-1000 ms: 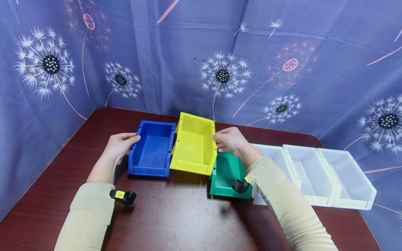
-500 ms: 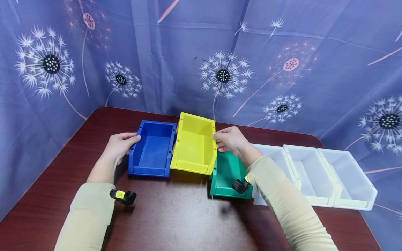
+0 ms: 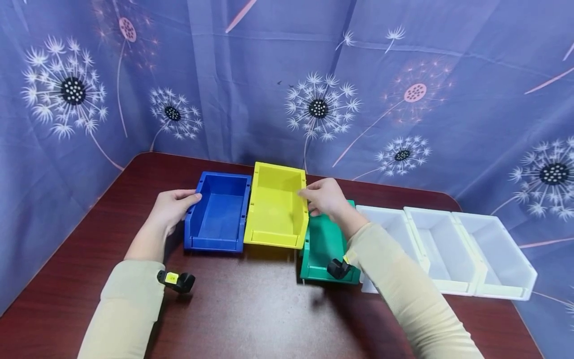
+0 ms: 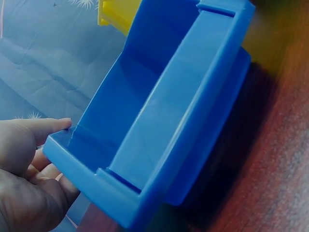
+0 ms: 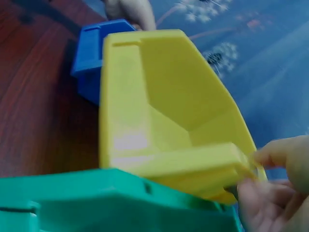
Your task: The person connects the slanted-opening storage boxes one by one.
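Observation:
My left hand [image 3: 169, 208] grips the left rim of a blue storage bin [image 3: 218, 212], thumb over the edge and fingers beneath, as the left wrist view shows. My right hand [image 3: 326, 199] pinches the right rim of a yellow storage bin [image 3: 275, 204], thumb inside the wall. The yellow bin stands right against the blue one's right side, a bit higher in the head view. Partly under my right wrist is a green storage bin [image 3: 325, 249], its left rim close beside the yellow bin. In the right wrist view the yellow bin [image 5: 178, 96] rises behind the green bin's edge [image 5: 96, 193].
Several white translucent bins [image 3: 448, 249] stand in a joined row right of the green bin, partly behind my right sleeve. All of it is on a dark red wooden table [image 3: 251, 309]. A blue dandelion-print curtain [image 3: 251, 99] hangs behind the table's back edge.
The yellow bin has straightened and shifted slightly left, coming into line beside the blue bin. My right hand moved left with it. My left hand and the blue bin have barely moved.

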